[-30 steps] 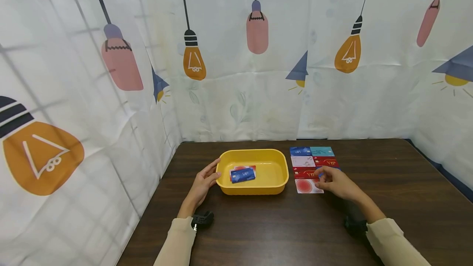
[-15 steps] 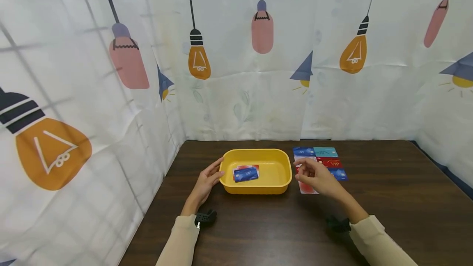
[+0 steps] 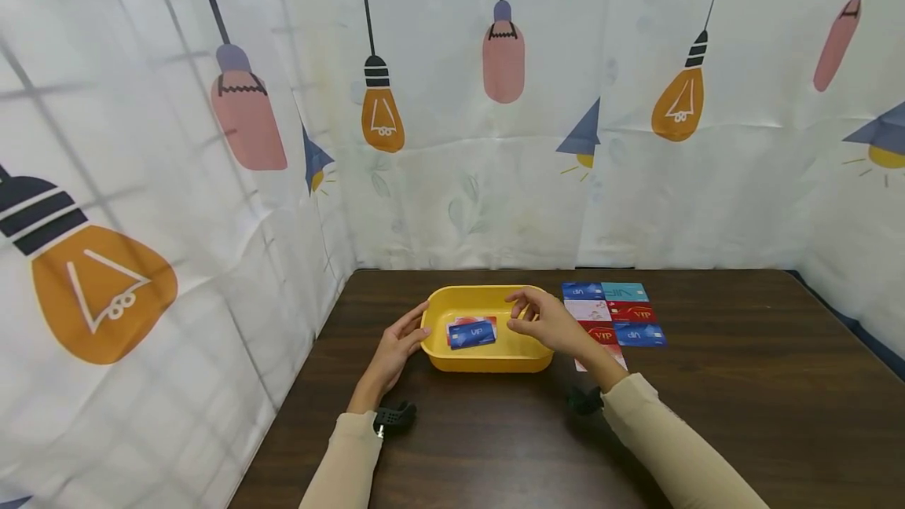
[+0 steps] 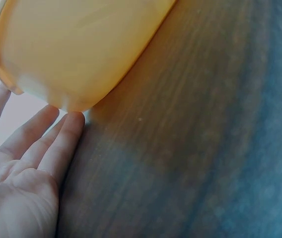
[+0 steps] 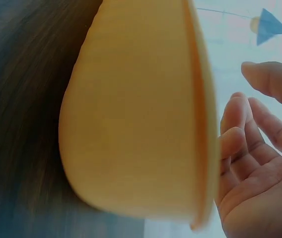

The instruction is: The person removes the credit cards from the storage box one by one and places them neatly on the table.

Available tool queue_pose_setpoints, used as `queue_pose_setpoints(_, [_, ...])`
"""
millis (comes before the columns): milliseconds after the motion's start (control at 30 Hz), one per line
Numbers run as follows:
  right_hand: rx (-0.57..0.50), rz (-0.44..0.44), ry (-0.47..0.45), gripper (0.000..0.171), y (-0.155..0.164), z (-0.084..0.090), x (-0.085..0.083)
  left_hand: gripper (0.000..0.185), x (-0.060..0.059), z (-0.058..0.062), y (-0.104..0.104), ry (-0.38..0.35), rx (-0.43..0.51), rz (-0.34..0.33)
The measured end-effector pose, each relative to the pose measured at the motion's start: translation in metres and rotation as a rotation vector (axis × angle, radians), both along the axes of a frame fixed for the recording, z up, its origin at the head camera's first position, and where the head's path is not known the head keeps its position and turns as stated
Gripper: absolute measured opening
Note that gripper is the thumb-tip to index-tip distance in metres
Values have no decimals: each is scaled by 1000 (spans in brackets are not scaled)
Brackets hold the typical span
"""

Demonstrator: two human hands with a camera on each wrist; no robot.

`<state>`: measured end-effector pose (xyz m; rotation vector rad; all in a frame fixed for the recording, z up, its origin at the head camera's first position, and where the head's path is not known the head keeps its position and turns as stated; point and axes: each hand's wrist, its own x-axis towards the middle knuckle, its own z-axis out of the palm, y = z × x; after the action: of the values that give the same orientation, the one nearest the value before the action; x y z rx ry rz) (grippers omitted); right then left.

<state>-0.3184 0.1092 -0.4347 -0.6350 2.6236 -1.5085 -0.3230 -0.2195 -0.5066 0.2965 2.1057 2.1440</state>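
Observation:
A yellow plastic basket rests on the table, with a blue VIP card lying on top of other cards inside it. My left hand touches the basket's left end, thumb at the rim and straight fingers against the outer wall. Over the basket's right part hovers my right hand, fingers loosely bent, thumb and index apart. Nothing shows between them in the right wrist view. Right of the basket, several cards lie in two columns, among them a teal card and a blue card. My right forearm partly covers the lowest one.
The dark wooden table extends to the right and in front of the basket. A white curtain with printed lamps hangs behind it and along the left. Black bands sit on both wrists.
My right hand has moved left from the laid-out cards to above the basket, uncovering a blue card and a red card. My left hand stays at the basket. The view has shifted slightly.

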Motion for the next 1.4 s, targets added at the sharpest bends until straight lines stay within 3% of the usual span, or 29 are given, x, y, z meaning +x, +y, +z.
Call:
queue_pose_setpoints(233, [26,51,24,42,-22,-12,-21,54,0,1,2,7,2,-8])
queue_pose_setpoints(467, [80,5,-48,43,-37,-19,-30,55,1,1,4,6,8,-18])
queue_pose_setpoints(700, [122,-57,-137,44,-42,-22,-34,56,2,1,4,3,5,-23])
queue_pose_setpoints(1067, [205,-29,-211,50,-43,-28,-40,56,0,1,2,30,-5,-17])
queue_pose_setpoints(1400, [259,0,-206,52,-47,-32,-40,55,2,1,-1,5,-3,-6])
